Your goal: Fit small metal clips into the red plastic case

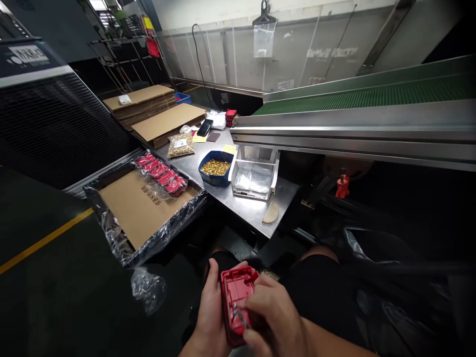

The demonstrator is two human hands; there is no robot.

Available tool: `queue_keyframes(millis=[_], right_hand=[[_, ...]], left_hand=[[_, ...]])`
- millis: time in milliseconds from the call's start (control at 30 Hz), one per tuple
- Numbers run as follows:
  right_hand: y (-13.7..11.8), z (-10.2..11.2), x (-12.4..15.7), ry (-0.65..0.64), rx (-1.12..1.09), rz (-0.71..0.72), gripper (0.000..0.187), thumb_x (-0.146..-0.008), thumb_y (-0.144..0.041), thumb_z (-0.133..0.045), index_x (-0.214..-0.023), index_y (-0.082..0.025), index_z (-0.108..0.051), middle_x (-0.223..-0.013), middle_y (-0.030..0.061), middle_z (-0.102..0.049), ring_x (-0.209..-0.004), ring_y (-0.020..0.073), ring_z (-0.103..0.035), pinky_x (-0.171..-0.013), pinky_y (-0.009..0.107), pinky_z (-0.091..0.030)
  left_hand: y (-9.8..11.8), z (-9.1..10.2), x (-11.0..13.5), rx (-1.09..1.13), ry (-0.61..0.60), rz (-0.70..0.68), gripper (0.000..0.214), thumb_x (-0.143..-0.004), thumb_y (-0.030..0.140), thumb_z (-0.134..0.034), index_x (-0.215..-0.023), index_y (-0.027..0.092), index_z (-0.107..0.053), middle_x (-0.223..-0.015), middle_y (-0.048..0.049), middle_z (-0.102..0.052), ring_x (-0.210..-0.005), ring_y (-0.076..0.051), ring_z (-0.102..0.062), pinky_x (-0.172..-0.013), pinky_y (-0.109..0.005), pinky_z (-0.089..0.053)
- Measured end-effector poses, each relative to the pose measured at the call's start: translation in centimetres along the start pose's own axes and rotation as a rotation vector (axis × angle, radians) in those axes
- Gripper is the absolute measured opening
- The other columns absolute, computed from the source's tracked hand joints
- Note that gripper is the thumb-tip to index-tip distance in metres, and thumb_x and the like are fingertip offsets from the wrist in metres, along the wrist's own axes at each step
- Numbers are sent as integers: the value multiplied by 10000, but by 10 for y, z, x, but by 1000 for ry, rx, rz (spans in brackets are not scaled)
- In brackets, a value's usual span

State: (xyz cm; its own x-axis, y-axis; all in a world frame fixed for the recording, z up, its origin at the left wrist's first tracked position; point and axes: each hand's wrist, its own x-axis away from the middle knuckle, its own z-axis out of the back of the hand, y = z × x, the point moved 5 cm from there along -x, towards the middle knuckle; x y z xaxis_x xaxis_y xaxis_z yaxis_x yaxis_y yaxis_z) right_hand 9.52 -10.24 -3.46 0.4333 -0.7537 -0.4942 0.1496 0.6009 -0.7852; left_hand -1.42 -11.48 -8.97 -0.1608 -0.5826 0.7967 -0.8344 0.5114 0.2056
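Low in the view, over my lap, my left hand (pixel 210 312) holds a red plastic housing (pixel 235 297) by its left side, open face up. My right hand (pixel 273 315) covers the housing's lower right part, with its fingers pinched on something small and dark at the housing's lower edge. What that small item is I cannot tell. A blue bin of small brass parts (pixel 215 167) stands on the steel table (pixel 253 210) ahead, beside a clear plastic tray (pixel 255 179).
A plastic-lined carton (pixel 139 210) with a cardboard sheet and a row of red parts (pixel 161 173) stands at the left. Flat cardboard stacks (pixel 163 121), a bag of brass parts (pixel 180 145) and a phone (pixel 205 127) lie farther back. A green conveyor (pixel 372 99) runs along the right.
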Motion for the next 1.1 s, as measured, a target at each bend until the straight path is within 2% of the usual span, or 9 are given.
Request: queue_keyframes(millis=[100, 167, 233, 300, 533, 700, 900, 1000, 1100], right_hand=[[31, 5, -2, 133, -233, -504, 217, -935, -433, -509, -1005, -239, -574, -745, 2, -613, -641, 141, -562, -581, 260, -447], [48, 2, -1, 195, -429, -756, 301, -944, -505, -484, -929, -213, -559, -673, -27, -543, -589, 108, -495, -552, 231, -408], [60, 0, -2, 253, -535, -852, 365, -930, -556, -490, -895, -197, -547, -655, -37, -498, -583, 97, -452, -544, 224, -384], [65, -2, -3, 257, -585, -869, 397, -917, -582, -499, -881, -189, -541, -636, -43, -478, -566, 93, -415, -533, 225, -367], [65, 4, -6, 252, -574, -889, 430, -919, -597, -478, -817, -182, -523, -575, -49, -485, -540, 91, -413, -541, 236, -346], [69, 8, -8, 214, -567, -888, 405, -940, -562, -462, -830, -181, -548, -571, -49, -503, -542, 93, -429, -553, 241, -352], [73, 12, -13, 150, -585, -878, 398, -946, -546, -454, -794, -185, -525, -562, -50, -512, -519, 88, -415, -526, 235, -329], [73, 12, -15, 105, -537, -876, 385, -949, -533, -454, -814, -182, -536, -561, -50, -525, -517, 85, -429, -519, 224, -332], [71, 12, -17, 46, -504, -890, 383, -956, -529, -442, -829, -183, -546, -555, -47, -541, -510, 85, -447, -514, 218, -341]], left_hand=[[9, 12, 3, -260, 205, -341, 452, -911, 514, -565, -1228, 193, -604, -1291, -111, -635, -1280, -291, -538, -1123, -395, -402], [17, 11, 12, -509, 206, -643, 417, -890, 506, -604, -1224, 256, -622, -1370, -49, -582, -1347, -265, -455, -1180, -335, -301], [18, 4, 22, -723, 125, -859, 441, -851, 546, -635, -1195, 272, -666, -1370, -37, -583, -1341, -280, -437, -1176, -309, -282], [14, 1, 29, -808, 87, -941, 437, -834, 564, -642, -1131, 252, -718, -1303, -63, -631, -1288, -305, -474, -1137, -316, -328], [11, -6, 32, -959, 98, -970, 364, -784, 489, -731, -1087, 286, -744, -1149, -66, -677, -1112, -309, -565, -1009, -314, -417], [15, -15, 34, -1120, 20, -1091, 698, -549, 379, -928, -1195, 296, -678, -1101, -61, -672, -977, -297, -610, -838, -288, -484], [16, -11, 33, -1029, -98, -809, 372, -842, 426, -673, -1187, 286, -685, -1215, -76, -634, -1135, -309, -578, -977, -318, -447], [15, -10, 33, -994, -57, -688, 332, -788, 421, -733, -1081, 268, -709, -1090, -72, -672, -1036, -296, -622, -928, -331, -471], [17, -14, 34, -1048, -23, -721, 363, -689, 463, -811, -962, 246, -712, -917, -58, -697, -882, -265, -648, -816, -307, -499]])
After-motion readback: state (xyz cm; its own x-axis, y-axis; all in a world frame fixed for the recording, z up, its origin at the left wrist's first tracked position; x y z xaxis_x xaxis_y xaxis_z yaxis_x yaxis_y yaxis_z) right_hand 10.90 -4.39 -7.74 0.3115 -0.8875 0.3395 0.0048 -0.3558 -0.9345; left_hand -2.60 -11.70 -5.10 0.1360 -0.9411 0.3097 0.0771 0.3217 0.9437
